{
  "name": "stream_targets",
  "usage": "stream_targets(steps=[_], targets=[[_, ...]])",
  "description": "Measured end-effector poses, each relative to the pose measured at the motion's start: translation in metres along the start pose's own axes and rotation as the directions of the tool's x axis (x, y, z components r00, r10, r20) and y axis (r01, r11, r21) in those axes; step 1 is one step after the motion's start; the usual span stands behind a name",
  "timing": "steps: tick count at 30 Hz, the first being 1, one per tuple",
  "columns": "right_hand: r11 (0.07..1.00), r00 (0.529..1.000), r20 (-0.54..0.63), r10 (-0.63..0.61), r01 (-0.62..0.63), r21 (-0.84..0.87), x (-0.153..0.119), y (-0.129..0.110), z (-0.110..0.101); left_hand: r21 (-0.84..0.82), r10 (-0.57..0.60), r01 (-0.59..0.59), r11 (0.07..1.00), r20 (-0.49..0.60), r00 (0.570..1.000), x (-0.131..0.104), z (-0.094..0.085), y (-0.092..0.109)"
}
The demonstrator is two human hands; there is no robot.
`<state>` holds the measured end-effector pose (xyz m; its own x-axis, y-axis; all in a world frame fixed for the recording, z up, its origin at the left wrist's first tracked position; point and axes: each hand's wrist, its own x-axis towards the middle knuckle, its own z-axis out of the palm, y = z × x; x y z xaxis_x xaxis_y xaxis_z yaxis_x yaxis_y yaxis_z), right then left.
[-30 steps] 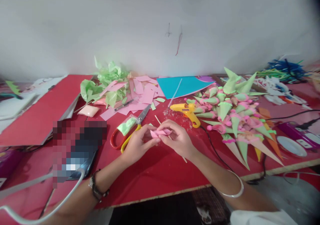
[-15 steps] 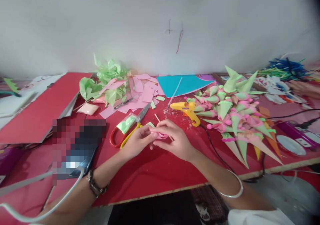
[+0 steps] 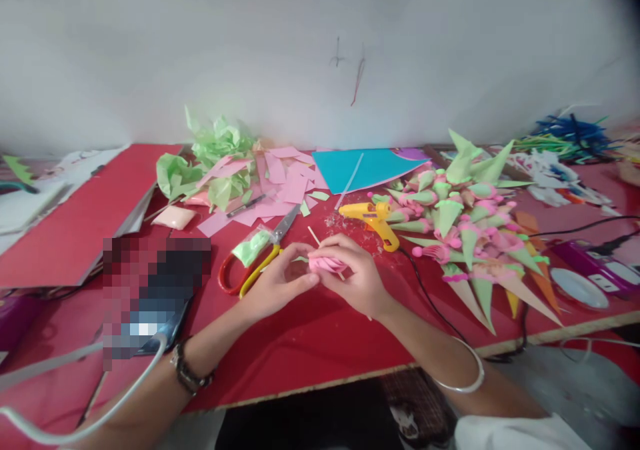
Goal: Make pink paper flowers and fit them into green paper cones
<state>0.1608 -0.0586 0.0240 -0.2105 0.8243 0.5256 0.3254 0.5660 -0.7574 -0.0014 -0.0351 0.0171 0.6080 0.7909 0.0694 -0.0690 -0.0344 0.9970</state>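
Observation:
Between my two hands, just above the red table (image 3: 280, 357), is a small pink ridged piece (image 3: 326, 264), perhaps soft clay or paper. A thin pale stick (image 3: 313, 235) pokes out past it, partly hidden by my right hand (image 3: 363, 278), whose fingers close around the piece. My left hand (image 3: 280, 282) meets it from the other side, thumb and fingertips pressed to its edge. Beside my left hand lie scissors (image 3: 260, 273) with red and yellow handles, and a bag of light green clay (image 3: 253, 247) rests on them. A yellow glue gun (image 3: 373, 220) lies beyond my right hand.
Many green and pink paper cones (image 3: 470, 240) are piled at right, near a white oval dish (image 3: 580, 288). Pink paper pieces (image 3: 287, 190) and crumpled green paper (image 3: 220, 143) lie at the back. A phone (image 3: 170, 290) is at left. The glue gun's black cord (image 3: 425, 290) runs off the front edge.
My hands have shifted on the pink piece: the left fingers have spread and arched, and more of the piece shows. The person's hand at far right has mostly left view.

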Motion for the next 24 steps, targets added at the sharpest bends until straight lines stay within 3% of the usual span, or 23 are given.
stream_targets(steps=[4,11,18,24], targets=[[0.999,1.000,0.001,0.026,-0.026,0.039,0.0010,0.0006,0.0019,-0.040,0.024,-0.025,0.999,-0.043,0.999,-0.0010,0.0031,-0.0008],[0.998,0.999,0.011,-0.052,0.053,-0.038,0.0002,0.0031,0.0002,-0.095,0.021,-0.026,0.995,-0.056,0.998,0.0028,0.0013,-0.0027],[0.991,0.997,0.049,-0.063,0.068,-0.114,-0.0020,0.0033,0.0003,0.027,0.005,-0.003,1.000,-0.083,0.997,0.0058,-0.0037,0.0004],[0.980,0.992,0.060,-0.111,0.119,-0.159,-0.0017,0.0020,-0.0008,0.021,-0.013,0.017,1.000,-0.178,0.984,0.0052,-0.0015,0.0016]])
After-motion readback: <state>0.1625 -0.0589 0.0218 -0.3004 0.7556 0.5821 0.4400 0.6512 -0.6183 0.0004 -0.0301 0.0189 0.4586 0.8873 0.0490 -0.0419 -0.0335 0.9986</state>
